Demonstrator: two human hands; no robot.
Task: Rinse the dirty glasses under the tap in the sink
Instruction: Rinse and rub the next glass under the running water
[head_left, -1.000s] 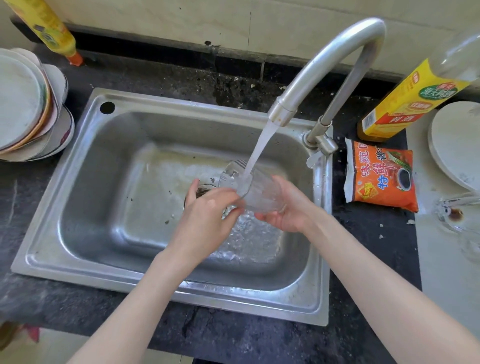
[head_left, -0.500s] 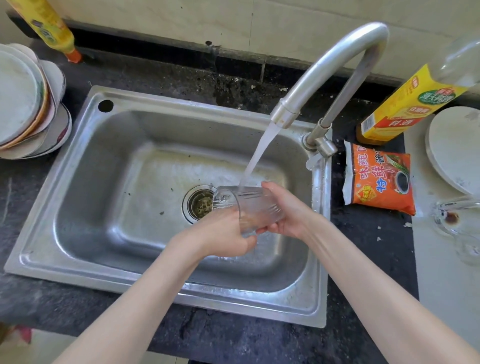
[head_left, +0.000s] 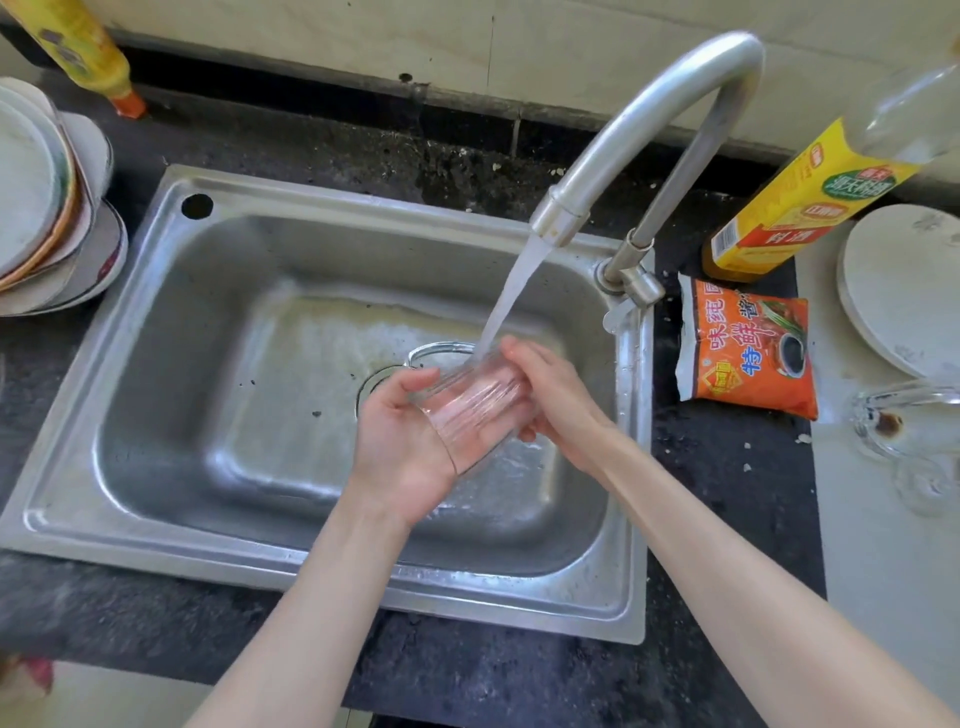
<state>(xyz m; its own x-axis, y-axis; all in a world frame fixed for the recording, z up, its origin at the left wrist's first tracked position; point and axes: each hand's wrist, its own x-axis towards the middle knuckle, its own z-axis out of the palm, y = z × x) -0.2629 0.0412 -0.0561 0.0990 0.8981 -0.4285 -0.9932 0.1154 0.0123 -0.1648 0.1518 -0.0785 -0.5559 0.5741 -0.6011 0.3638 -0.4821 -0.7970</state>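
Note:
A clear ribbed glass lies on its side over the steel sink, its mouth pointing away from me. Water streams from the curved tap onto its upper side. My left hand cups the glass from below with the palm up and the thumb over its side. My right hand holds the glass from the right, fingers curled round its base end. Another glass, with a brown stain inside, lies on the counter at the right.
A stack of plates stands left of the sink, with a yellow bottle behind it. To the right are a yellow-labelled bottle, an orange sauce packet and a white plate. The drain sits just left of my hands.
My left hand has turned palm up under the glass; before it lay over the glass with its back to me. The glass has tipped further onto its side under the stream.

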